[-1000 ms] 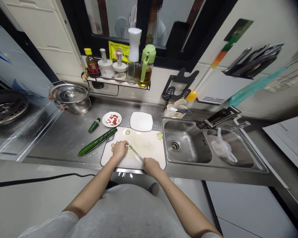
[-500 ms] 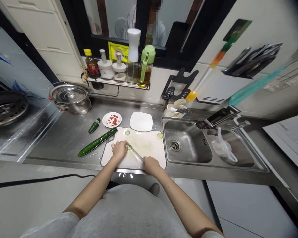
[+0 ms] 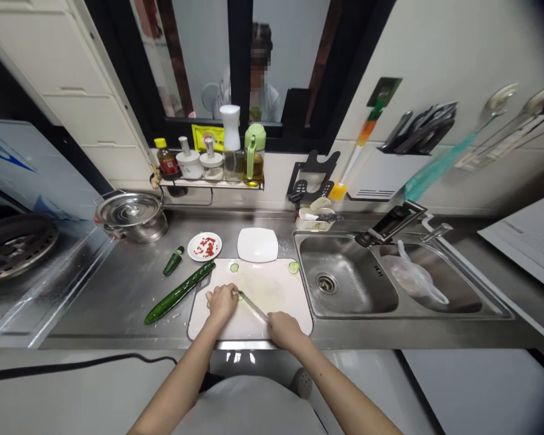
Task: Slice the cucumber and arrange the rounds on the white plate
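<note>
Near the bench's (image 3: 104, 308) front edge, a person's right hand (image 3: 284, 331) is gripping a knife (image 3: 255, 310) over a white cutting board (image 3: 265, 281), fingers clamped around its handle. The left hand (image 3: 223, 302) is resting on the board's left half, its fingertips bending down beside a thin cucumber slice (image 3: 240, 296) at the blade's tip; whether those fingers are closing on anything cannot be told. A long cucumber (image 3: 176, 295) is lying aslant, reaching the board's far-left corner. Pale rounds (image 3: 293, 267) are sitting in its far-right corner. Beyond the far edge, a squarish white plate (image 3: 257, 244) is standing beside a plate of red pieces (image 3: 193, 246).
</note>
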The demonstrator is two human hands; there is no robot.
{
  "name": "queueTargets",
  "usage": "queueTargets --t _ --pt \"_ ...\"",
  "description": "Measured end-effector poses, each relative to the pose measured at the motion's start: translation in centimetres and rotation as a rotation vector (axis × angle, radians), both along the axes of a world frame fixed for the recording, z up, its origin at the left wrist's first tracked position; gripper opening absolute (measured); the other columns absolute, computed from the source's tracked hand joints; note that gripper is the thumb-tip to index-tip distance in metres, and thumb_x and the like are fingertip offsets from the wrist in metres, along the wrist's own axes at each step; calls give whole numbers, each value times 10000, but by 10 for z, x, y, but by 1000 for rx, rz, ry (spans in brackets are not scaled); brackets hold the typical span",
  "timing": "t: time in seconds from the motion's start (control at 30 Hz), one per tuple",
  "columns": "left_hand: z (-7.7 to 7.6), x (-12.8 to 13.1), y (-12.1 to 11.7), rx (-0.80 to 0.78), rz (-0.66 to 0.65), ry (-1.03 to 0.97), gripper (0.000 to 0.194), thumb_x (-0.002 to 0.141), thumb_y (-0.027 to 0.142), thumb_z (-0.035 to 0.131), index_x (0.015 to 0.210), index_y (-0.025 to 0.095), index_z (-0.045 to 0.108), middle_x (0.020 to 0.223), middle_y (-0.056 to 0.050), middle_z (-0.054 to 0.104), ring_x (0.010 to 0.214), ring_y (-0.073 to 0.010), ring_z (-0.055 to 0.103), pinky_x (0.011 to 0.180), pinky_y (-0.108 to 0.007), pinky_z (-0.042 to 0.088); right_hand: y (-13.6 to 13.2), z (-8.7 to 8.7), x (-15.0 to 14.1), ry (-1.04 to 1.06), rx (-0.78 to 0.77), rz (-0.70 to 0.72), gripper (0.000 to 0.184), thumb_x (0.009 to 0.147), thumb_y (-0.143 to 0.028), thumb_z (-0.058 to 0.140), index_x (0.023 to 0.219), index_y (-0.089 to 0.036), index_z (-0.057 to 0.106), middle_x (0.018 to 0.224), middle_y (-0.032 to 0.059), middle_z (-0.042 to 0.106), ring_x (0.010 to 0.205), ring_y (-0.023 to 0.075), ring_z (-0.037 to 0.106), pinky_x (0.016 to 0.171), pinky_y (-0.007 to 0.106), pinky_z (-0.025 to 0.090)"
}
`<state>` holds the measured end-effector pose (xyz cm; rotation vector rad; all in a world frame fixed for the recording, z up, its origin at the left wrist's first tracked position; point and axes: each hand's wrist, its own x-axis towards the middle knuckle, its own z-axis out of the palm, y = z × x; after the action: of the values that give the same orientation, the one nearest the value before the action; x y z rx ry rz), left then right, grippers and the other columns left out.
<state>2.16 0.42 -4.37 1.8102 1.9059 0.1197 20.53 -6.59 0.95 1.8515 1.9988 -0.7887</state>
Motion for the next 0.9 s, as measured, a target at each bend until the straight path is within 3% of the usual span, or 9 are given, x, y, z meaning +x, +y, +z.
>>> queueTargets --t 0.17,0.4,0.57,0.73,0.9 --pt "2 6 2 14 2 4 197 812 241 531 958 255 662 999 -62 690 1049 -268 544 869 -396 276 -13 -7 18 92 47 -86 322 891 -232 415 1043 -149 687 1051 164 698 1000 261 645 780 313 428" --pt "7 9 -3 21 52 -94 155 822 190 494 855 250 634 873 -12 703 974 -217 596 851 -358 289 -20 -14 38 151 115 -278 282 902 -252 403 972 -186 667 1017 103 711 977 222 640 715 262 374" --pt "14 -24 -10 10 133 -165 175 841 309 487 902 273 647 884 10 720 906 -199 641 826 -333 340 -17 -17 38 162 128 -312 276 897 -241 399 970 -187 659 1033 104 705 987 224 636 716 261 365" --pt "6 -63 -13 -43 150 -88 181 821 291 488 891 275 654 854 8 716 881 -216 647 774 -330 375 -16 -21 36 154 116 -303 271 892 -245 401 962 -186 656 1028 111 705 983 231 642 715 266 368" --pt "-6 -66 -16 -7 117 63 255 848 227 421 913 286 660 965 -29 711 1013 -254 607 829 -384 372 -16 -23 36 168 123 -306 256 887 -246 413 950 -195 656 1017 102 709 988 229 642 731 267 372"
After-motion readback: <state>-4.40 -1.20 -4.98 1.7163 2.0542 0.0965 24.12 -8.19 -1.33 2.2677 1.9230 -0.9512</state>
